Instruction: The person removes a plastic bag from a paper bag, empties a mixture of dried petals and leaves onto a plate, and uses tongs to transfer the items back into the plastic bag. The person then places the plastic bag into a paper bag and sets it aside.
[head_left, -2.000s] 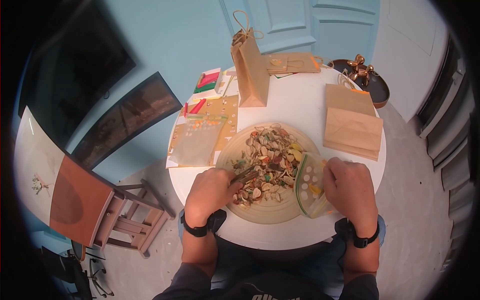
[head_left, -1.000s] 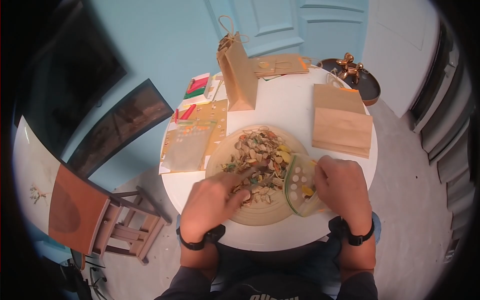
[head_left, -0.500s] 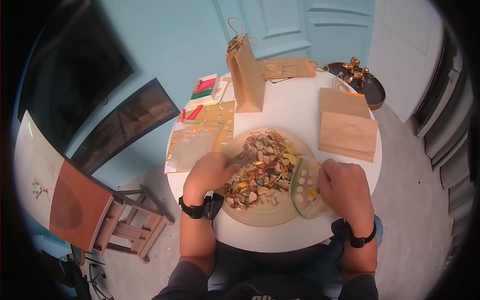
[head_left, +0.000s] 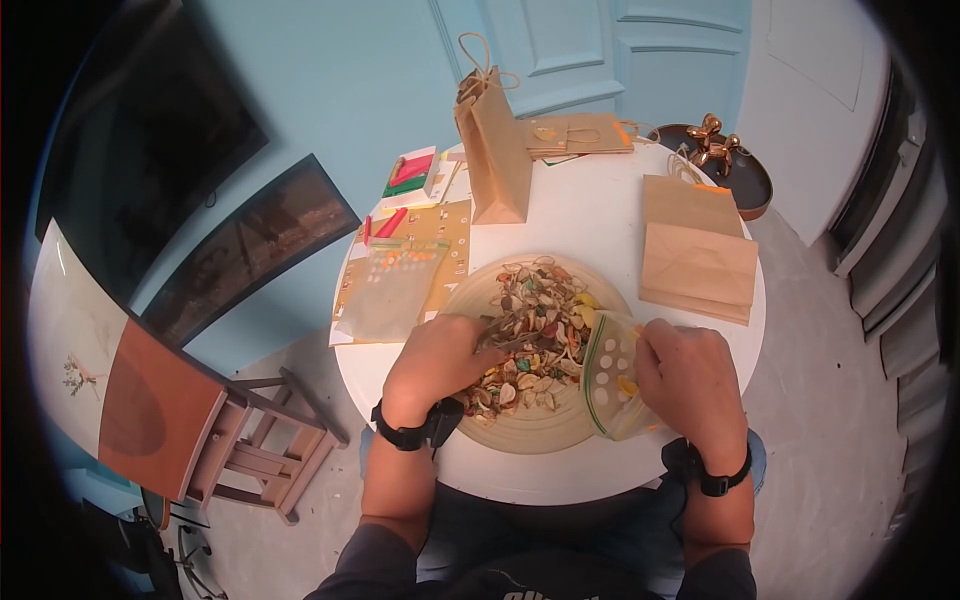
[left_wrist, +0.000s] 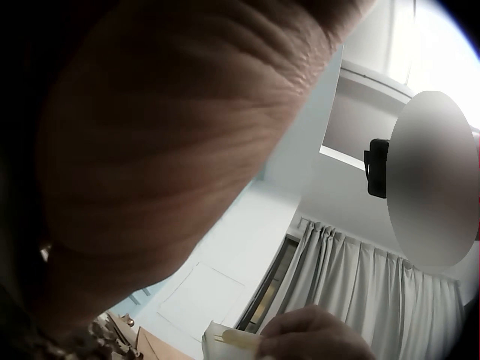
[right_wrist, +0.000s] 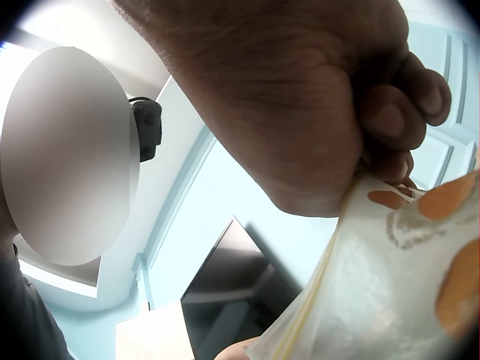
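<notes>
On a round, ridged tan plate (head_left: 500, 439) lies a heap of dried potpourri (head_left: 530, 385) with pale, orange, green and yellow bits. My left hand (head_left: 440, 362) is at the heap's left side, holding slim brown tongs (head_left: 508, 338) that reach into the pieces. Its palm (left_wrist: 165, 142) fills the left wrist view, where the tongs are hidden. At the plate's right edge, my right hand (head_left: 690, 375) grips a zip bag (head_left: 603, 390) with white dots and a few yellow pieces inside. Curled fingers (right_wrist: 390, 116) pinch the bag's edge in the right wrist view.
A standing brown paper bag (head_left: 497, 165) and flat paper bags (head_left: 575, 135) are at the table's back. Another folded paper bag (head_left: 698, 270) lies right. A second zip bag (head_left: 388, 290) rests on patterned paper at left, near red sticks (head_left: 390, 224). A wooden chair (head_left: 265, 440) stands left.
My left hand with the tongs moves over the heap, out to its upper left, then back in toward the middle. My right hand keeps its grip on the zip bag at the plate's edge.
</notes>
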